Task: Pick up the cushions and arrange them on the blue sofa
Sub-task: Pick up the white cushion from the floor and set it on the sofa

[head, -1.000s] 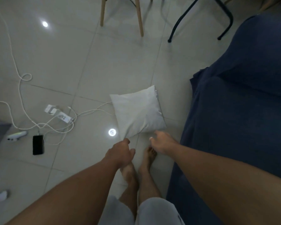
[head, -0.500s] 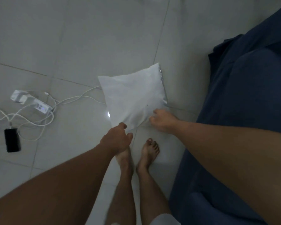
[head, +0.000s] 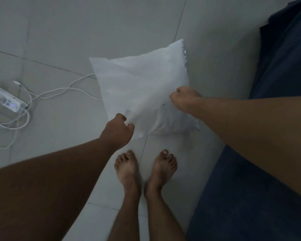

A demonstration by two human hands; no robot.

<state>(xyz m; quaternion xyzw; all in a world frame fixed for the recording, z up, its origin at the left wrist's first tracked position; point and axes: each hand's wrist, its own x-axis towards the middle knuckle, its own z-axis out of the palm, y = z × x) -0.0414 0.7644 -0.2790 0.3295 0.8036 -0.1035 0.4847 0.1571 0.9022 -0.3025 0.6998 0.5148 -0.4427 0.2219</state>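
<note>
A white square cushion (head: 142, 86) is on the tiled floor just ahead of my bare feet. My left hand (head: 118, 131) pinches its near left corner. My right hand (head: 184, 100) is closed on the fabric at its right side, and the cloth wrinkles between the two hands. Its near edge looks slightly raised off the floor. The blue sofa (head: 276, 153) fills the right side of the view, its seat beneath my right forearm.
A white power strip (head: 5, 101) with tangled white cables (head: 42, 96) lies on the floor to the left; one cable runs under the cushion's left edge. My bare feet (head: 144, 169) stand close to the sofa's front.
I have leaned closer, so the cushion looms larger. My right hand has gone from the near edge onto the cushion's right side and closed on it. My left hand has closed on the near corner.
</note>
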